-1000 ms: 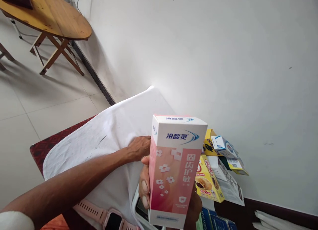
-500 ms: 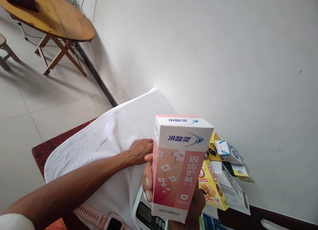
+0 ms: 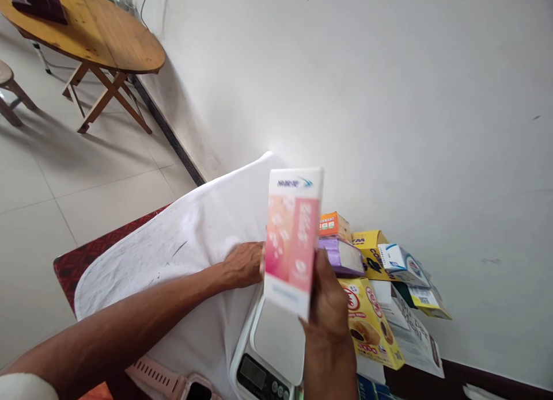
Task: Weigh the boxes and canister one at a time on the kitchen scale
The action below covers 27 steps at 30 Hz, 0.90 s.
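Observation:
My right hand [image 3: 332, 296] is closed around a pink and white toothpaste box [image 3: 287, 233], which it holds upright above a white digital scale [image 3: 280, 342]. The box is slightly blurred, and its lettering faces me. My left hand [image 3: 245, 265] rests on the white cloth [image 3: 194, 239], just beyond the scale. Its fingers are hidden behind the box. No item lies on the visible part of the scale's plate. A pink-strapped smartwatch [image 3: 192, 387] lies near the scale's left front corner.
Along the wall at right sit several cartons, among them a yellow snack box [image 3: 375, 325], a purple pack [image 3: 343, 256], an orange box [image 3: 334, 224] and a white-blue box [image 3: 404, 265]. A round wooden table [image 3: 116, 37] and a stool [image 3: 11, 83] stand at far left.
My right hand has moved the toothpaste box up and away from me, uncovering the scale's plate and the purple and orange packs. The left hand has stayed almost in place.

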Tool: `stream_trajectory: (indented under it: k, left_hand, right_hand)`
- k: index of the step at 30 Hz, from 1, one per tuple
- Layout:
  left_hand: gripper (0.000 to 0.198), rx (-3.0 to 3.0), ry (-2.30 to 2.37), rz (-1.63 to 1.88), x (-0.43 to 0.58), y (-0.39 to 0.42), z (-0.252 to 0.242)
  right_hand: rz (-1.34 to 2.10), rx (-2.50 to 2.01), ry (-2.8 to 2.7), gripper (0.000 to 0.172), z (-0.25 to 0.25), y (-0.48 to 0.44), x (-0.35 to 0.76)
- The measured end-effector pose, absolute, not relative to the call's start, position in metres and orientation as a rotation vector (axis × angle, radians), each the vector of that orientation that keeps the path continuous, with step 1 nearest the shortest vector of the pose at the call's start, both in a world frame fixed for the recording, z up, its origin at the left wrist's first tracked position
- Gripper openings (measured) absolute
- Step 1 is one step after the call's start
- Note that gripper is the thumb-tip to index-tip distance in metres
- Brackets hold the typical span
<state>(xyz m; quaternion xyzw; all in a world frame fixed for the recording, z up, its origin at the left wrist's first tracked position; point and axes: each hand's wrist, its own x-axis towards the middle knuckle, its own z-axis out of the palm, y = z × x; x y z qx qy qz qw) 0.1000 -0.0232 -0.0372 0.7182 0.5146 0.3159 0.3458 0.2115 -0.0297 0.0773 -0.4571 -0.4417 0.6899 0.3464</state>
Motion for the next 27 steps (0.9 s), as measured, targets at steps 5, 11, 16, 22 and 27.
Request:
stream_trajectory:
  k: [5,11,16,22,27]
  left_hand:
    - [0.019,1.953,1.377,0.787,0.104,-0.022,-0.040]
    - [0.018,1.942,1.354,0.777,0.103,-0.021,-0.040]
    - [0.017,1.969,1.349,0.757,0.104,-0.020,-0.040]
    - [0.019,1.982,1.355,0.736,0.104,-0.020,-0.038]
    - [0.019,1.998,1.364,0.737,0.101,-0.020,-0.034]
  right_hand:
    - [0.867,-1.420,-1.861,0.046,0.061,0.065,0.184]
    - [0.230,-1.909,-2.109,0.041,0.035,0.137,0.174]
    - [0.157,-2.005,-2.158,0.041,0.012,0.145,0.168]
    - [0.145,-2.031,-2.201,0.055,0.003,0.139,0.177]
    - [0.075,-1.824,-2.317,0.076,0.020,0.104,0.219]
